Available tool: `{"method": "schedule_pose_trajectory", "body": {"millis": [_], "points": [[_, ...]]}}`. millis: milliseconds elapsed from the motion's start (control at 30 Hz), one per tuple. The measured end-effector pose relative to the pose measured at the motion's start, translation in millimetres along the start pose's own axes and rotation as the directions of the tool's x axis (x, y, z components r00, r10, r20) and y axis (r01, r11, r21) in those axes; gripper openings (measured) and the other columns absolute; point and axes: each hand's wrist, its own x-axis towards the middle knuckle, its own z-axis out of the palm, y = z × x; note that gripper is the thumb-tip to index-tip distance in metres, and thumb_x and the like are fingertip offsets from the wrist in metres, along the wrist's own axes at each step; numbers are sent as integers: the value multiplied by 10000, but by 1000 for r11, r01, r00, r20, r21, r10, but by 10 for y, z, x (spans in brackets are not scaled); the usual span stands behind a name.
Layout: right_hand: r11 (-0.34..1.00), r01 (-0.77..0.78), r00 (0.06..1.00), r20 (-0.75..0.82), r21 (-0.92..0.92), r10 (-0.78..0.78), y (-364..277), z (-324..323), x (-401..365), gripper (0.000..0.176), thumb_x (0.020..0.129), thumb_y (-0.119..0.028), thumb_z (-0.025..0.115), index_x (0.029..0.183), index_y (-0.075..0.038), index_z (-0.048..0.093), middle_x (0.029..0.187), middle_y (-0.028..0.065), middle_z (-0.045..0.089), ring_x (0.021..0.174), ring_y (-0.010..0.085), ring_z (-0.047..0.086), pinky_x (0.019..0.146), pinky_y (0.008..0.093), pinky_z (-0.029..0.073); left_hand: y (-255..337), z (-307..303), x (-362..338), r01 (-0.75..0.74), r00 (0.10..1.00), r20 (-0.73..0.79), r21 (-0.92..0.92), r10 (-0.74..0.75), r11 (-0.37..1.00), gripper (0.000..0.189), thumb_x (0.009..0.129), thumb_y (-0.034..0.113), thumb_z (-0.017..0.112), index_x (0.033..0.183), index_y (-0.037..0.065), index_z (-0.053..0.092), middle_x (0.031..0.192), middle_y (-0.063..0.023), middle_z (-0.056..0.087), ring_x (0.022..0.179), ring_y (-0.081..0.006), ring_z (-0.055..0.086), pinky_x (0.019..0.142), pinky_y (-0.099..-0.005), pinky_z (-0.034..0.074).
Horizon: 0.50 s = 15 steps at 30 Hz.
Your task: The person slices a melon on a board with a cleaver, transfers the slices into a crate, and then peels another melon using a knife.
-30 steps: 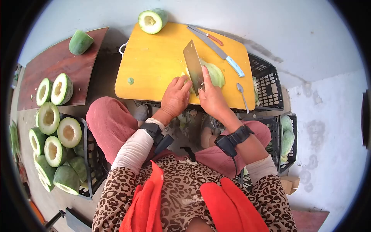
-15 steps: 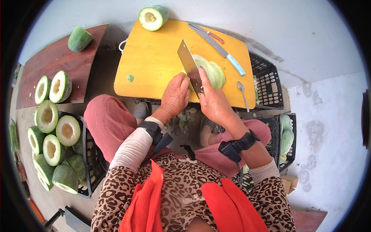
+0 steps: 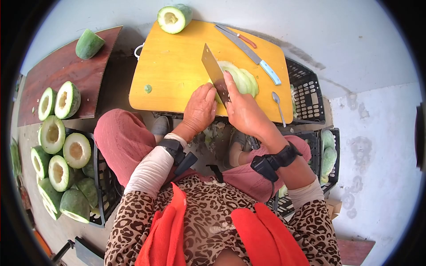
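Observation:
A broad cleaver [image 3: 214, 73] stands on edge over the yellow board [image 3: 166, 71], tilted slightly to the left. My right hand [image 3: 244, 108] grips it near its lower end, the index finger stretched along the blade. Against the left side of the blade, my left hand [image 3: 201, 108] presses a piece of pale green melon, mostly hidden under its curled fingers. Overlapping pale slices [image 3: 245, 83] lie to the right of the blade.
A knife with a light blue handle [image 3: 269, 71], a small red-handled knife [image 3: 247, 41] and a spoon [image 3: 278, 107] lie on the board's right. A cut melon [image 3: 174, 19] stands at its back edge. Several melon halves [image 3: 77, 150] fill a black crate [image 3: 104, 190] at left.
The view has shifted slightly. The cleaver and both hands hold nearly the same places, with the cleaver a little further left and more upright fingers on my right hand hard to distinguish.

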Motion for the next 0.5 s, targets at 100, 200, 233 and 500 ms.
{"method": "schedule_pose_trajectory", "body": {"millis": [100,200,233,500], "points": [[999,-24,998,56,-40,26,-33,-55,39,736,822,5,494,1462,91,141,743,332,605,700,488,603,677,539,467,3,8,-8,6,1000,-5,-9,-6,1000,366,748,39,612,1089,-31,500,1160,-201,501,1066,-378,511,930,-435,430],[998,-29,997,66,-51,32,-11,-50,74,737,823,-3,499,1460,99,142,750,327,609,711,484,607,687,535,471,-1,18,-3,11,1000,-9,-14,-12,1000,355,755,35,606,1087,-32,501,1160,-203,504,1064,-380,512,931,-436,431],[997,-45,996,81,-56,49,-35,-71,88,742,824,-6,501,1463,96,139,756,324,612,717,481,610,691,532,472,-10,27,-4,11,1000,-11,-13,-11,1000,351,758,33,605,1086,-32,501,1157,-204,504,1062,-380,512,930,-437,431],[988,-131,978,151,-75,142,-138,-108,132,728,843,3,478,1485,39,136,767,342,601,729,492,597,714,549,450,33,9,11,35,999,-14,-4,-35,999,343,760,30,604,1083,-32,503,1135,-200,513,1046,-377,516,923,-440,434]]}}
